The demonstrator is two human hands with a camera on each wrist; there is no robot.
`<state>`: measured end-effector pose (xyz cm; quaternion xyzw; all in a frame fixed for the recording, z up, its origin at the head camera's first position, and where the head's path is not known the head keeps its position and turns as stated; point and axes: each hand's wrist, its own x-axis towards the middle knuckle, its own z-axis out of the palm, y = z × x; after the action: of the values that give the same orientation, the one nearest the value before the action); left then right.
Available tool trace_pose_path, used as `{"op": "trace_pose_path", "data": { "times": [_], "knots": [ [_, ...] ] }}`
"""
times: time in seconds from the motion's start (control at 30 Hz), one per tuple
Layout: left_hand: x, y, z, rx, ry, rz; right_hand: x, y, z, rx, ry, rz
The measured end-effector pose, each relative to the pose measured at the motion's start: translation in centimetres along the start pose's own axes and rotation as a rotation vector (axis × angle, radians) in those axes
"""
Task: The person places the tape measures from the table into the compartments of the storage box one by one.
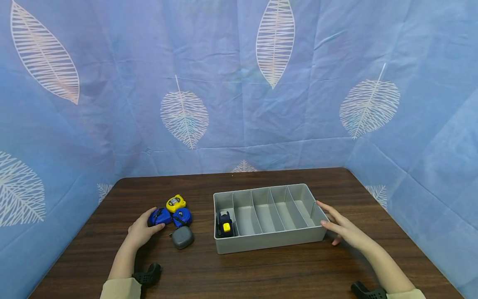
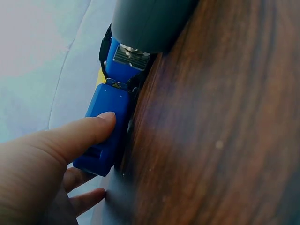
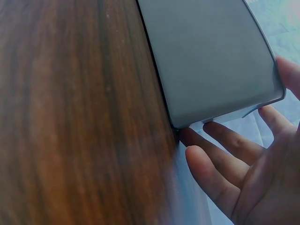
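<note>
My left hand (image 1: 142,229) grips a blue tape measure (image 1: 160,216) at the left of the table, its thumb (image 2: 101,127) along one side and fingers round the far side. Touching close beside it are a second blue tape measure (image 1: 182,217), a yellow one (image 1: 175,203) and a dark grey rounded case (image 1: 182,237). My right hand (image 1: 347,230) rests its extended fingers against the right end of a grey divided box (image 1: 269,240), with the thumb at the rim near the front corner. A dark tape measure with a yellow button (image 1: 225,226) stands in the box's leftmost compartment.
The dark wood-grain table (image 1: 261,274) carries everything. A blue cloth with white leaf prints (image 1: 224,116) hangs behind it and along both sides. Thin dividers split the box into several compartments. Black wrist mounts (image 1: 148,275) sit on both forearms.
</note>
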<state>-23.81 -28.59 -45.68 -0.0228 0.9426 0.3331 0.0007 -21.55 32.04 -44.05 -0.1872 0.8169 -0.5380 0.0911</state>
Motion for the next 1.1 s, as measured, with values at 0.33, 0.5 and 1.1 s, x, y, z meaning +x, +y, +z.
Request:
{"op": "trace_pose_path", "data": {
  "times": [0.33, 0.5, 1.1],
  "knots": [
    [-0.11, -0.10, -0.02, -0.021, 0.000, -0.013, -0.02, 0.11, -0.05, -0.005, 0.002, -0.001],
    [-0.16, -0.26, -0.13, -0.038, -0.008, -0.019, -0.06, 0.04, 0.02, -0.008, 0.003, 0.001],
    [-0.28, -0.29, -0.37, -0.115, 0.014, -0.022, -0.23, -0.33, 0.13, -0.007, -0.002, 0.016]
  ]
}}
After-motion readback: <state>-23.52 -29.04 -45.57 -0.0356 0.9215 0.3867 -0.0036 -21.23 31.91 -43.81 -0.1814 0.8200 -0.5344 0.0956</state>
